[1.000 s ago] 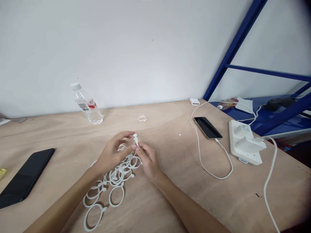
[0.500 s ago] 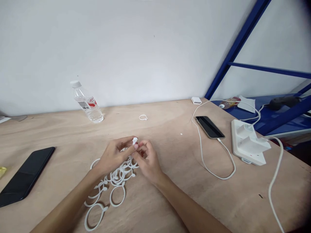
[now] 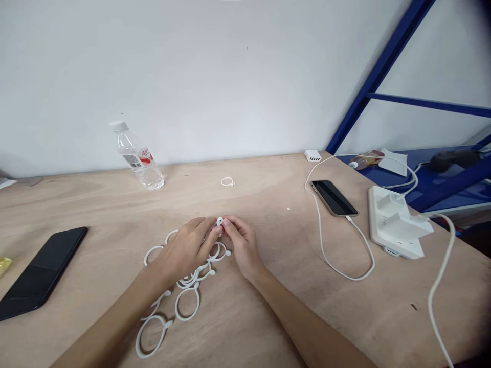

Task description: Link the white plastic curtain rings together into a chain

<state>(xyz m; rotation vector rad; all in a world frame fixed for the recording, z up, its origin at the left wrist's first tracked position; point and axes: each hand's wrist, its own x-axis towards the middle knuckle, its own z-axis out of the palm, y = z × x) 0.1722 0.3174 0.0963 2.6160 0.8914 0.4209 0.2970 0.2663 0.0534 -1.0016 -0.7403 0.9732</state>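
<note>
My left hand (image 3: 190,247) is closed, thumb and fingers pinching a small white plastic piece with a round hole (image 3: 220,221), likely part of a curtain ring. Fingertips of my right hand (image 3: 245,246) pinch at the same piece from the other side. Several white curtain rings (image 3: 187,319), each with a little tab, lie in a loose pile under and in front of my left hand, which hides some of them. Farther back, a single curtain ring (image 3: 227,178) lies alone on the wooden table (image 3: 268,327).
A water bottle (image 3: 141,163) stands at the back left, and a black phone (image 3: 44,271) lies at the left. To the right are a charging phone (image 3: 333,198), its white cable (image 3: 320,255), a power strip (image 3: 395,225) and a small USB charger (image 3: 312,155). Blue metal framing (image 3: 378,71) rises behind.
The white piece has turned so its round hole faces me. My right hand's fingers have straightened and closed in on it. The view has shifted slightly.
</note>
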